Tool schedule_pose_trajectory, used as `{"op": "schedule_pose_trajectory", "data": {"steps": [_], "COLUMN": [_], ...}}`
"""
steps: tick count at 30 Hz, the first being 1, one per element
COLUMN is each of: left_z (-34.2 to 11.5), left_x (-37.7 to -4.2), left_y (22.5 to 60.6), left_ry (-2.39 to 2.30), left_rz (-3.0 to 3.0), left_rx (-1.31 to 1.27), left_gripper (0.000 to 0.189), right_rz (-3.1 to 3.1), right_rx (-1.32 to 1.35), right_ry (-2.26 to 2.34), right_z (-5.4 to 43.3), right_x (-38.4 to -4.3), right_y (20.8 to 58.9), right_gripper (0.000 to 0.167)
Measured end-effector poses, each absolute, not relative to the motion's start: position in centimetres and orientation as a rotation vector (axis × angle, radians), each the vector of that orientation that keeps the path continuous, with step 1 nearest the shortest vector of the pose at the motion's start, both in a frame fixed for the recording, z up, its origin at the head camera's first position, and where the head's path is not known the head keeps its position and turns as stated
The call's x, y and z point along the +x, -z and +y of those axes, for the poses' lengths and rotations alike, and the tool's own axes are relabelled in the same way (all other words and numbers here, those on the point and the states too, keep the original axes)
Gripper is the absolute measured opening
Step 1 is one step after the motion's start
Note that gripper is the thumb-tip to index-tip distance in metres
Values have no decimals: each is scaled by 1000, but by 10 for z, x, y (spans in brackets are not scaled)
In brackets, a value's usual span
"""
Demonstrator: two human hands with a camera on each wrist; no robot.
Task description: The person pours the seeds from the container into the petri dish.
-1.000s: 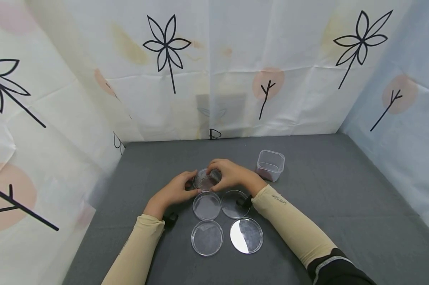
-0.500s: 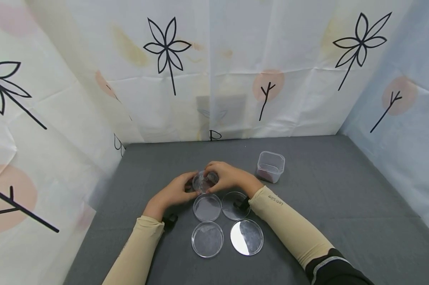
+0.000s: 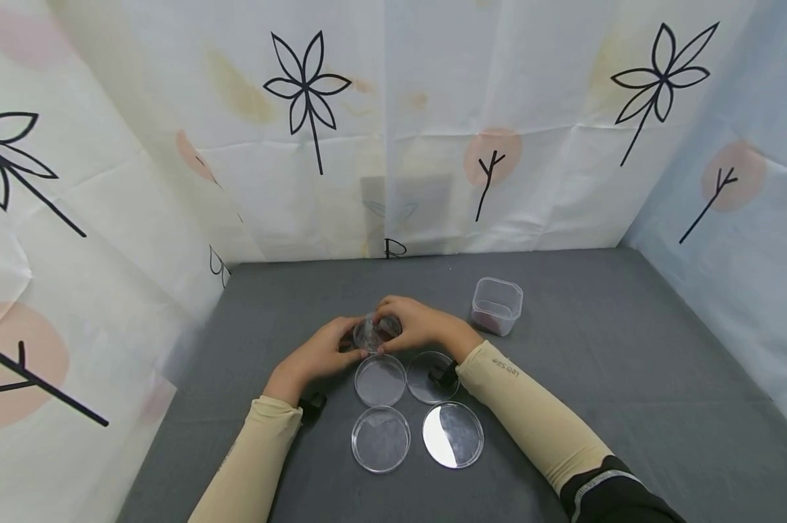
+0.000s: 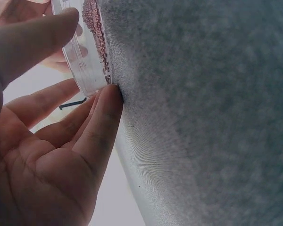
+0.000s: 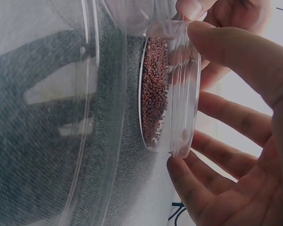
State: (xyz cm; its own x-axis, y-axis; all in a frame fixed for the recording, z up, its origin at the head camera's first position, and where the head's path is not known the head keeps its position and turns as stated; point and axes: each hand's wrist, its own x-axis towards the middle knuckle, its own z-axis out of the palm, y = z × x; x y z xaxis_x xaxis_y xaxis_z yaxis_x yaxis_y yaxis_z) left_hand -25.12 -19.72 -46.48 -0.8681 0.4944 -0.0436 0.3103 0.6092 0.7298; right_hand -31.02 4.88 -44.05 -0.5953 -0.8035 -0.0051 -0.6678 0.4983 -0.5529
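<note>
A clear round petri dish [image 3: 367,335] sits between both hands at the far side of the dish group, with small reddish-brown grains [image 5: 153,89] heaped inside. A clear lid [image 5: 183,101] appears to lie over it. My left hand [image 3: 323,353] holds the dish's left side, thumb on the rim and fingers at the lower edge in the left wrist view. From the right, my right hand [image 3: 421,324] grips the rim between thumb and fingers. Nearest the hands lies another clear dish [image 3: 380,380]; whether it touches the held one, I cannot tell.
More clear dishes or lids lie nearer the front: one dish [image 3: 427,376] under the right wrist, one dish [image 3: 380,439] at front left, and a shiny dish [image 3: 461,434] at front right. A clear square tub [image 3: 496,305] with something reddish inside stands behind the right wrist on grey cloth [image 3: 596,327].
Compared with one second ago, my right hand has shifted slightly left with the top of the dish or lid. Over the last half second, the hands have hardly moved.
</note>
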Motion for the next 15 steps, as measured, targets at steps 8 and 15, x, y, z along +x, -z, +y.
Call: {"op": "schedule_pose_trajectory", "data": {"steps": [8,15], "left_z": [-197,-199], "left_x": [-254,-251], "left_y": [463,461], "left_ry": [-1069,-1009], "left_rz": [2625,2664], "left_rx": [685,675], "left_gripper": [68,68], "right_rz": [2492,2490], "right_rx": [-1231,-1241], "right_ry": [745,746], "right_z": [51,51], "right_x": [-311,-311], "right_y": [440,440], "right_gripper": [45,41]}}
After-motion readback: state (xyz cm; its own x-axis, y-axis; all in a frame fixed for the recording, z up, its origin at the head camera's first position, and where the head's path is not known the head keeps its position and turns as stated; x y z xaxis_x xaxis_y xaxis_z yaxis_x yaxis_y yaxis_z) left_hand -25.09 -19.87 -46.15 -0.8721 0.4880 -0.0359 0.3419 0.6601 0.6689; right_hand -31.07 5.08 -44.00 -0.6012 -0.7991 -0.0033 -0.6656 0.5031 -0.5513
